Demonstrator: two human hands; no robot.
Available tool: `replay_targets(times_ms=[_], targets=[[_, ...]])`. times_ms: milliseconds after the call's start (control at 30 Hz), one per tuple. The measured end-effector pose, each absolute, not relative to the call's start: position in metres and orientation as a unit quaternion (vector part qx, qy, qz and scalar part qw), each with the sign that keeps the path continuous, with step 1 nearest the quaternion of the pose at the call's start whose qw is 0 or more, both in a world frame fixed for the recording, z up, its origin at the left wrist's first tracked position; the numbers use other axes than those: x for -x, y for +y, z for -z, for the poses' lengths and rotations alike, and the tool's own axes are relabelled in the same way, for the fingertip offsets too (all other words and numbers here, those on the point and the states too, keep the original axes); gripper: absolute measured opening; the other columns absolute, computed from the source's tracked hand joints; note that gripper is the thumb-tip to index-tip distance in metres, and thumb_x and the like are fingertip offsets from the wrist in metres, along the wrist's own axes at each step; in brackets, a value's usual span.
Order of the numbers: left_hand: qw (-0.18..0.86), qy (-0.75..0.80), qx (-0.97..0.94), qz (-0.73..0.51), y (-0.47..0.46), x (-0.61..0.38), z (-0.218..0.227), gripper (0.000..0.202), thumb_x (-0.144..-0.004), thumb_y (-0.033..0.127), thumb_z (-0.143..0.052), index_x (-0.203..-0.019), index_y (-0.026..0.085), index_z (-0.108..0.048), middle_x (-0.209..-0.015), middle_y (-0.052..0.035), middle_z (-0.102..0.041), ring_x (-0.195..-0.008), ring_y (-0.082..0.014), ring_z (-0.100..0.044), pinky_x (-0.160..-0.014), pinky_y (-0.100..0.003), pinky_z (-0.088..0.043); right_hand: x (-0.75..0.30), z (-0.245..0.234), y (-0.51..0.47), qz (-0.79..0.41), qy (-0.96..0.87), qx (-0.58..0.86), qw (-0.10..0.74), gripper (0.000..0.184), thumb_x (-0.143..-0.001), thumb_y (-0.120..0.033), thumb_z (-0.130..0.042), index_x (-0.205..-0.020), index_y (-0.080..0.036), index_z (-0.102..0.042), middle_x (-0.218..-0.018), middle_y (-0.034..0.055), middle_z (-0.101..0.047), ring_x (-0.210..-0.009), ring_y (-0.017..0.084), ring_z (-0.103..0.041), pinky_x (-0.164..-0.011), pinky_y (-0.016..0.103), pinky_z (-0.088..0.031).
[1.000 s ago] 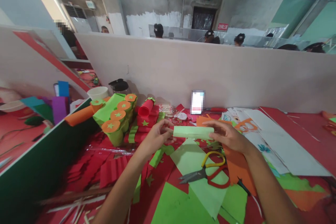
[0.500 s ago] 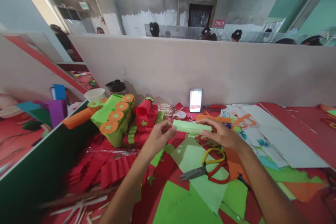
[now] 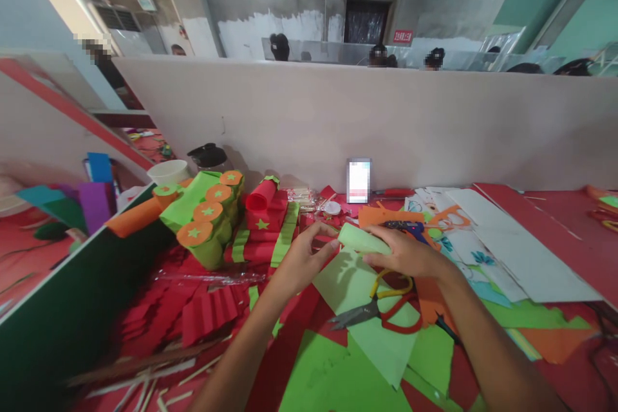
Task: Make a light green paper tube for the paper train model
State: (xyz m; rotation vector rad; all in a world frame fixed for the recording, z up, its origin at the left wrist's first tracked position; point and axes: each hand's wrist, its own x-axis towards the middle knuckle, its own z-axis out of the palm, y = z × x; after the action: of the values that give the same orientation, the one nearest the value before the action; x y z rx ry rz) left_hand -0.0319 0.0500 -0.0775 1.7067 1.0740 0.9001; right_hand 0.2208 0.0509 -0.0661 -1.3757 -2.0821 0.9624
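A pale green rolled paper tube [image 3: 364, 241] is held above the work surface, its left end tilted slightly up. My right hand [image 3: 405, 252] grips its right part, thumb below and fingers on top. My left hand [image 3: 309, 256] is at the other end, thumb and forefinger parted, the fingertips at the rim of the roll. Below lie a pale green sheet [image 3: 357, 286] and scissors [image 3: 369, 314] with one yellow and one red handle. A brighter green sheet [image 3: 328, 373] is nearest to me.
Green paper cylinders with orange star-marked tops [image 3: 207, 232] and red rolled pieces [image 3: 264, 206] stand left. A phone [image 3: 358, 181] leans on the white partition [image 3: 410, 122]. White sheets [image 3: 521, 244] lie right. A dark green divider [image 3: 82, 296] runs along the left.
The tube has swung from nearly level to tilted, its left end now higher and further right. My left hand has shifted right and its fingers have loosened from a pinch.
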Motion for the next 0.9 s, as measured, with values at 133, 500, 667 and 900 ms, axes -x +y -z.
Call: replay_targets(times_ms=[133, 500, 667, 900], targets=[[0.397, 0.488, -0.728, -0.272, 0.048, 0.034, 0.097, 0.031, -0.084, 0.040, -0.059, -0.109, 0.021, -0.057, -0.109, -0.0096, -0.065, -0.093, -0.0249, -0.063, -0.075, -0.032, -0.047, -0.228, 0.051, 0.051, -0.356, -0.726, 0.500, 0.309, 0.068, -0.071, -0.042, -0.079, -0.134, -0.030, -0.055, -0.128, 0.0080, -0.062, -0.121, 0.038, -0.053, -0.097, 0.049, -0.048], [0.350, 0.520, -0.759, -0.177, 0.044, 0.026, 0.115, 0.030, -0.079, 0.035, -0.061, -0.105, 0.021, -0.056, -0.082, -0.0037, -0.064, -0.073, -0.0224, -0.061, -0.057, -0.027, -0.035, -0.237, 0.042, 0.054, -0.377, -0.650, 0.497, 0.433, 0.021, -0.084, -0.040, -0.068, -0.090, -0.023, -0.059, -0.074, 0.0022, -0.065, -0.070, 0.019, -0.061, -0.059, 0.031, -0.051], [0.329, 0.549, -0.750, -0.169, 0.044, 0.024, 0.117, 0.021, -0.076, 0.038, -0.064, -0.081, 0.019, -0.055, -0.076, -0.0029, -0.061, -0.068, -0.0201, -0.057, -0.057, -0.027, -0.033, -0.238, 0.046, 0.056, -0.511, -0.558, 0.463, 0.461, 0.026, -0.084, -0.046, -0.064, -0.092, -0.021, -0.063, -0.090, 0.0053, -0.068, -0.088, 0.022, -0.062, -0.070, 0.032, -0.053], [0.324, 0.533, -0.762, -0.176, 0.044, 0.022, 0.129, 0.022, -0.075, 0.038, -0.064, -0.076, 0.020, -0.052, -0.078, -0.0021, -0.058, -0.070, -0.0192, -0.055, -0.058, -0.027, -0.033, -0.231, 0.059, 0.067, -0.602, -0.400, 0.397, 0.565, 0.028, -0.074, -0.039, -0.077, -0.090, -0.022, -0.062, -0.083, 0.0007, -0.068, -0.077, 0.017, -0.062, -0.062, 0.027, -0.050]])
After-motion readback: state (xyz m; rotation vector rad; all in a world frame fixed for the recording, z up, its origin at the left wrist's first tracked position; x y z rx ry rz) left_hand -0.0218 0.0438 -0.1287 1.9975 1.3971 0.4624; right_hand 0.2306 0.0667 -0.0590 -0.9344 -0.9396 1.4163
